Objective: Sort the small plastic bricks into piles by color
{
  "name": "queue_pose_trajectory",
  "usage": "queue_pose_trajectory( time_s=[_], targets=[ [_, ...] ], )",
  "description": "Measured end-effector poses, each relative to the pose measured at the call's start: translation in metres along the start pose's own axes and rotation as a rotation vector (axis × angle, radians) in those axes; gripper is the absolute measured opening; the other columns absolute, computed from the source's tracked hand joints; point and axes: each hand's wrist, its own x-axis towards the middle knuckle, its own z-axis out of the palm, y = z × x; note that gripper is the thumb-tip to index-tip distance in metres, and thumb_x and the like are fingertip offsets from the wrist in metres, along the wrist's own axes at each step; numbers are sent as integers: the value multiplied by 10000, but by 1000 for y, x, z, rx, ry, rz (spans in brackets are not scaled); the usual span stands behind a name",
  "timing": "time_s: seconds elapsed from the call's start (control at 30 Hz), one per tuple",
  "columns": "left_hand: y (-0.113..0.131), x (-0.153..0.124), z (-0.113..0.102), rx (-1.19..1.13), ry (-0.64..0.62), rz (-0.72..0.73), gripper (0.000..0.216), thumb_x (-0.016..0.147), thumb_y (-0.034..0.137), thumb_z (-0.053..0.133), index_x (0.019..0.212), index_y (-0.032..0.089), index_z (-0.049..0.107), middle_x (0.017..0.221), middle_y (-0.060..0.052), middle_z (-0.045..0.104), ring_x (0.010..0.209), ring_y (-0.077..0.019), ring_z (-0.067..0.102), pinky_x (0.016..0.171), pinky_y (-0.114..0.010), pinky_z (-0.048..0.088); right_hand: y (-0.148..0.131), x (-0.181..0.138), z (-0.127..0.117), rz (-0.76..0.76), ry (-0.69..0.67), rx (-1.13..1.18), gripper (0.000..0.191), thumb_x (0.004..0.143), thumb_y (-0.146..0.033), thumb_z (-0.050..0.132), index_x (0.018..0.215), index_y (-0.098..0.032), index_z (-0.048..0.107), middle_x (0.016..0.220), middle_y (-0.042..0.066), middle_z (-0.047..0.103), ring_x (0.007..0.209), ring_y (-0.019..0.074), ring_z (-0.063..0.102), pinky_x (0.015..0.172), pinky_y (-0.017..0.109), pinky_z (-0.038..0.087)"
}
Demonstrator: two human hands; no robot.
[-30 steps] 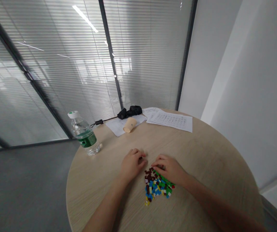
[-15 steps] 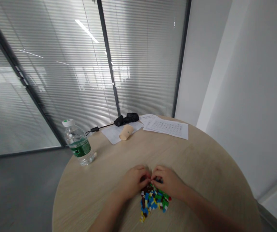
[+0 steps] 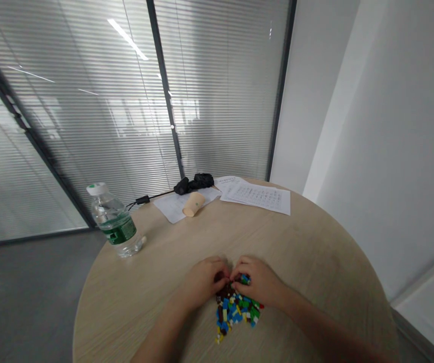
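A loose pile of small toy building bricks (image 3: 235, 313) in blue, green, brown, yellow and white lies on the round wooden table (image 3: 308, 262), close to me. My left hand (image 3: 206, 280) reaches in over the far edge of the pile, thumb and fingers curled into a pinch. Facing it, my right hand (image 3: 258, 280) is bent the same way, with a few blue and green bricks showing beneath its fingers. The fingertips of both hands nearly meet. Whatever they pinch is too small and too covered to make out.
A clear water bottle (image 3: 114, 222) with a green label stands at the table's left edge. Farther back lie a tan paper cup (image 3: 193, 204) on its side, a black bundled item (image 3: 194, 183) with a cord, and printed sheets (image 3: 257, 196).
The whole view has shifted slightly, so everything sits a little farther left. Both hands stay together over the pile, with small finger movements; more blue shows under my right hand.
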Motion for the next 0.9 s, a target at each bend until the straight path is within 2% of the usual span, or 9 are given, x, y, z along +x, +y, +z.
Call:
queue_pose_trajectory(
  time_s=[0.2,0.43,0.73,0.9],
  targets=[
    [1,0,0,-38,0,15,109,760,172,500,765,193,607,799,-8,607,778,-148,544,668,-223,382,0,0,-1,-15,15,15,56,730,-201,644,757,-215,690,833,18,642,834,158,568,762,253,414],
    [0,-1,-2,13,26,16,120,790,205,499,794,201,619,796,-8,608,763,-151,548,654,-230,373,4,-2,1,-49,31,10,141,741,-203,634,853,-232,715,843,24,644,841,164,564,762,262,415],
    [-4,-2,-4,6,6,30,205,797,146,446,830,201,641,833,-17,620,801,-150,565,702,-223,404,0,-2,-1,-39,39,51,69,723,-180,666,769,-217,701,827,16,647,850,163,567,774,264,414],
    [-5,-2,-7,-4,-19,44,146,771,172,510,822,192,645,806,-11,600,752,-140,551,644,-206,387,0,-3,-4,-23,54,56,41,721,-165,653,735,-195,678,796,17,637,811,157,566,744,256,407]
  ],
)
